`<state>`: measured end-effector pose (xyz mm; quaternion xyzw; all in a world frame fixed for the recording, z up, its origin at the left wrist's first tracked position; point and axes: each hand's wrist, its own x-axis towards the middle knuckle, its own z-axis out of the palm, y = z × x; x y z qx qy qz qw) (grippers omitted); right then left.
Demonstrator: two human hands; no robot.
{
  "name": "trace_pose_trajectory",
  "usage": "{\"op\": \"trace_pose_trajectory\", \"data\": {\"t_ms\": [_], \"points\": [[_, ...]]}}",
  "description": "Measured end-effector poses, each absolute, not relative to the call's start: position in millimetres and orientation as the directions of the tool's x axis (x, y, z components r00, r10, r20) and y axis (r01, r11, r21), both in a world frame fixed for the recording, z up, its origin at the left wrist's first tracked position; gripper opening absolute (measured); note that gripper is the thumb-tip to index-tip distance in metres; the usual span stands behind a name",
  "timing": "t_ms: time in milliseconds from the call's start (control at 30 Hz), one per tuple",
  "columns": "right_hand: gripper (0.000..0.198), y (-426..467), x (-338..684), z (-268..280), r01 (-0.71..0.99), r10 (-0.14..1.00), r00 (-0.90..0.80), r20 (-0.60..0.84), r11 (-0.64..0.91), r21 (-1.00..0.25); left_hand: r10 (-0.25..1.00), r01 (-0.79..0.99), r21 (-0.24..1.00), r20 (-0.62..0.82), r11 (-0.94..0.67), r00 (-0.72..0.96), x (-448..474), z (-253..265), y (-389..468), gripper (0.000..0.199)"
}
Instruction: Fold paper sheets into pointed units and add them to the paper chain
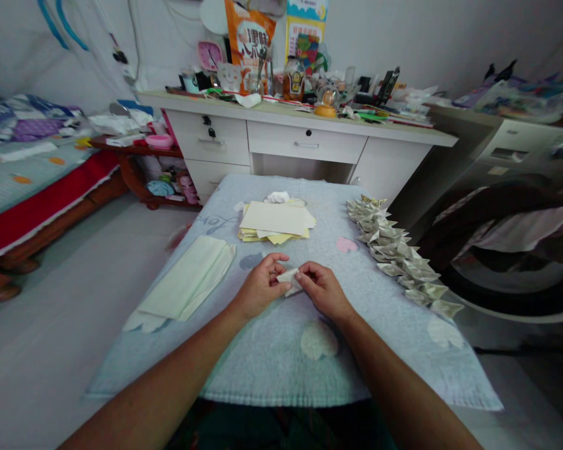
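Between my two hands is a small folded piece of pale paper (289,280), held a little above the cloth-covered table. My left hand (265,279) pinches its left side with thumb and fingers. The right edge is gripped by my right hand (319,287), thumb on top and fingers curled. Beyond the hands lies a stack of cream and yellow paper sheets (276,219). Long pale green paper sheets (187,278) lie to the left. A row of folded paper pieces with pointed tips (398,253) runs along the table's right side.
A blue patterned cloth (281,369) covers the table. Crumpled white paper (278,197) sits behind the stack. At the back stands a white desk (304,142) crowded with jars and packets. A washing machine (507,169) is at the right, a bed (37,181) at the left.
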<state>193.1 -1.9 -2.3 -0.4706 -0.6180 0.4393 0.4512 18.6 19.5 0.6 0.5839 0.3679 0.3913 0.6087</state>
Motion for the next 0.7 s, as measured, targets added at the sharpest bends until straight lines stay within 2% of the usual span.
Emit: {"op": "trace_pose_trajectory", "data": {"t_ms": [167,367,500,700], "points": [[0.023,-1.7,193.3,-1.6,0.116,0.979,-0.137,0.154,0.170,-0.979,0.893,0.074,0.996,0.002,-0.040,0.450,16.0,-3.2,20.1,0.040],[0.022,-3.0,191.6,1.2,0.052,0.979,-0.148,0.142,0.151,-0.987,0.894,0.128,0.988,0.019,-0.085,0.448,15.2,-5.0,20.0,0.042],[0.021,-3.1,191.0,3.4,0.114,0.973,-0.176,0.149,0.171,-0.979,0.891,0.193,0.970,0.045,-0.147,0.452,16.0,-4.8,17.8,0.041],[0.020,-2.5,191.9,5.9,0.188,0.973,-0.150,0.173,0.199,-0.962,0.900,0.264,0.942,0.077,-0.206,0.430,16.6,-1.8,16.3,0.018]]}}
